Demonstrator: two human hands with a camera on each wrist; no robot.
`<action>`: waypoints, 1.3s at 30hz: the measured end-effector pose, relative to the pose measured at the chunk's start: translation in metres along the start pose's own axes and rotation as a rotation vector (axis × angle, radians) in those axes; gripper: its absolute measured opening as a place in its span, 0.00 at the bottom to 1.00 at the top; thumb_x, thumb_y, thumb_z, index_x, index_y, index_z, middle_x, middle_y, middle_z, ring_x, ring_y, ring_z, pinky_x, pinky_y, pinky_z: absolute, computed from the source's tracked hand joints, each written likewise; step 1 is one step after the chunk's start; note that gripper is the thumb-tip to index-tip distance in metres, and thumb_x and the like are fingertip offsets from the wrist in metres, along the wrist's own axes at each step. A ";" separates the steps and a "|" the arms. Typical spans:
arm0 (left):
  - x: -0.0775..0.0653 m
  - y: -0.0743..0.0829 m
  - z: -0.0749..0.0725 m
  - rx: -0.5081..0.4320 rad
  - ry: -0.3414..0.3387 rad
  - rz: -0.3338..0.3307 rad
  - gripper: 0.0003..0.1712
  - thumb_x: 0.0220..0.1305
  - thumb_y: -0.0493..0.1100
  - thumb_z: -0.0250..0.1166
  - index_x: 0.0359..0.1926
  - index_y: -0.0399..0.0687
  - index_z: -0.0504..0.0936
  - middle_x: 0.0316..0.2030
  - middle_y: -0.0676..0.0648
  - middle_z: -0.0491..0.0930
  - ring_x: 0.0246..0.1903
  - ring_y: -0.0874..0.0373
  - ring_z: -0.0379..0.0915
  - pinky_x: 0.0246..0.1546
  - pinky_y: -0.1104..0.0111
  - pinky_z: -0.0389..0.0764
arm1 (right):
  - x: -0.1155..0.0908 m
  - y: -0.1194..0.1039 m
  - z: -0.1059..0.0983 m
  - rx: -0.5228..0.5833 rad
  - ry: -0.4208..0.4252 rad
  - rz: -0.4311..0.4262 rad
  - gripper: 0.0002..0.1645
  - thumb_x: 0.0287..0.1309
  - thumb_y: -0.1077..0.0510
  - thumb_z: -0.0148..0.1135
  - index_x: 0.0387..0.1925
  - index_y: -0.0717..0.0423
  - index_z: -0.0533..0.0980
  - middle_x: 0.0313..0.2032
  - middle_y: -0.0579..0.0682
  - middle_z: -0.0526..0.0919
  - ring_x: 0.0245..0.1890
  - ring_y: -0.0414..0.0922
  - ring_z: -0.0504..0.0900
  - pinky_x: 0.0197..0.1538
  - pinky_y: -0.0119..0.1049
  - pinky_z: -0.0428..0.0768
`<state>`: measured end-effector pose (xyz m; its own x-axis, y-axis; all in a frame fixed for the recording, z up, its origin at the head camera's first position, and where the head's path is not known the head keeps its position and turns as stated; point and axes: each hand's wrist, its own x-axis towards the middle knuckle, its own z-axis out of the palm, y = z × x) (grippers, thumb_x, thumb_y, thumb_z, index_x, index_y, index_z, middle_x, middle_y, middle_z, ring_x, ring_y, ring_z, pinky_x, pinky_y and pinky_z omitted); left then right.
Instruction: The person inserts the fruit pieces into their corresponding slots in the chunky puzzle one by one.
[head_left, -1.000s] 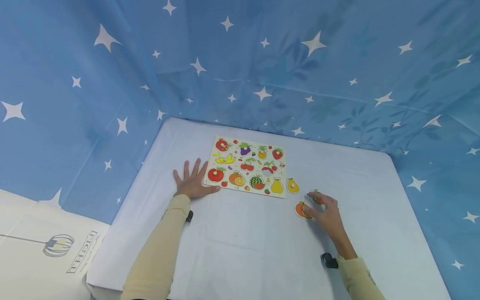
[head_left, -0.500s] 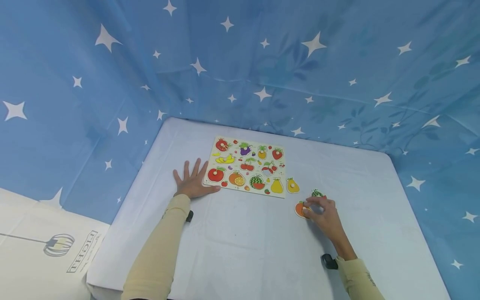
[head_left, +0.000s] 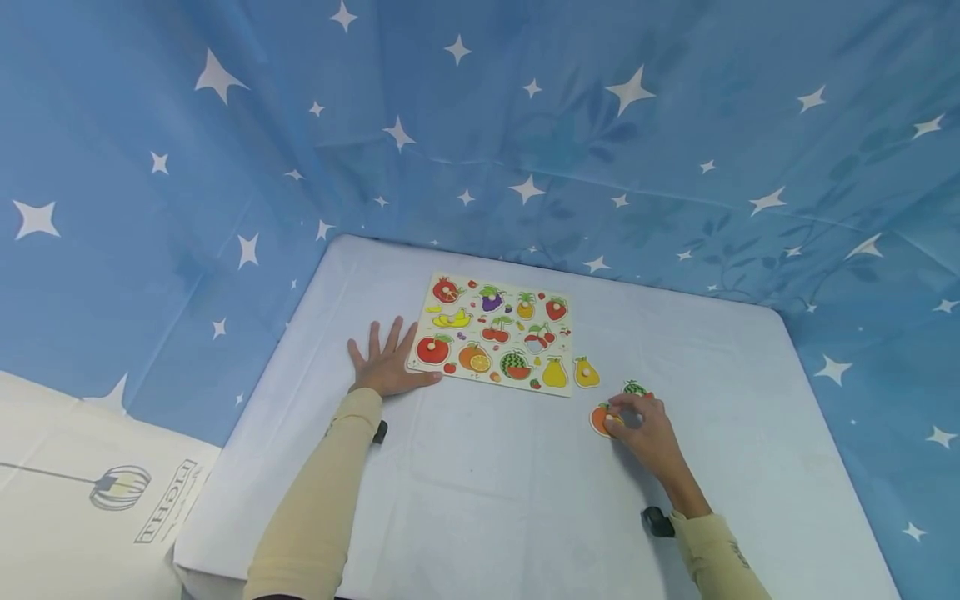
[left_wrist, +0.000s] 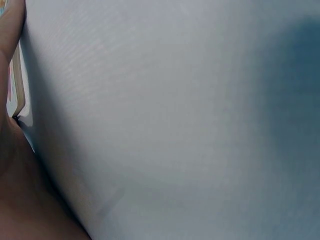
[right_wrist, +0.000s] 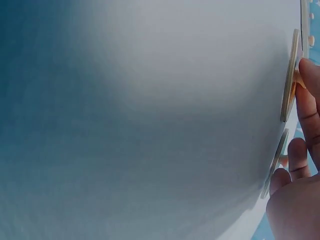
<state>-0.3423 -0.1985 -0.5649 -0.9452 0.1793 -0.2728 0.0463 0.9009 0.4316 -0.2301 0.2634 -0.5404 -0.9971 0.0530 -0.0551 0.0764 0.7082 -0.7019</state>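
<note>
My left hand (head_left: 388, 367) lies flat with fingers spread, its fingertips and thumb against the left end of the fruit puzzle board (head_left: 471, 333). To the right of the board, my right hand (head_left: 648, 433) pinches the small knob of the orange puzzle piece (head_left: 598, 420) between thumb and index finger. In the right wrist view, the orange piece's edge (right_wrist: 290, 85) shows close to the cloth. A watermelon puzzle piece (head_left: 633, 388) lies just beyond it, partly hidden by my fingers. Beside the board's right end sits a yellow pear puzzle piece (head_left: 587, 372) with its own knob.
Pale cloth covers the table (head_left: 480, 500). Blue star-patterned fabric (head_left: 525, 125) hangs behind and at the sides. A cream cloth with a lamp print (head_left: 120, 489) is at the left. A dark wrist camera (head_left: 657, 522) sits under my right wrist.
My right thumb and index finger have closed together on the orange piece's knob, uncovering more of the watermelon piece. My left hand and the board stay in place.
</note>
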 end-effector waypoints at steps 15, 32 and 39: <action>0.002 -0.006 0.003 0.004 0.020 0.000 0.72 0.56 0.83 0.64 0.88 0.61 0.39 0.87 0.47 0.28 0.81 0.35 0.12 0.69 0.27 0.18 | 0.003 -0.002 0.005 -0.031 0.026 -0.012 0.16 0.64 0.66 0.74 0.52 0.66 0.82 0.44 0.58 0.85 0.57 0.57 0.71 0.60 0.60 0.69; 0.008 -0.008 0.011 0.000 0.038 0.012 0.73 0.54 0.84 0.64 0.88 0.62 0.40 0.87 0.48 0.29 0.82 0.35 0.13 0.69 0.27 0.18 | 0.016 -0.021 -0.022 -0.075 0.079 -0.030 0.14 0.68 0.63 0.72 0.51 0.64 0.82 0.50 0.61 0.77 0.50 0.57 0.74 0.43 0.47 0.76; 0.002 -0.003 0.003 -0.014 0.011 -0.003 0.72 0.56 0.82 0.66 0.88 0.62 0.40 0.87 0.47 0.28 0.81 0.36 0.12 0.69 0.28 0.17 | 0.032 -0.032 -0.028 -0.063 0.087 -0.032 0.14 0.69 0.62 0.71 0.52 0.64 0.82 0.53 0.64 0.74 0.59 0.64 0.71 0.51 0.56 0.74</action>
<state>-0.3434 -0.1992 -0.5696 -0.9490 0.1717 -0.2645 0.0387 0.8959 0.4426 -0.2646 0.2622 -0.4999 -0.9956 0.0884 0.0301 0.0470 0.7529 -0.6564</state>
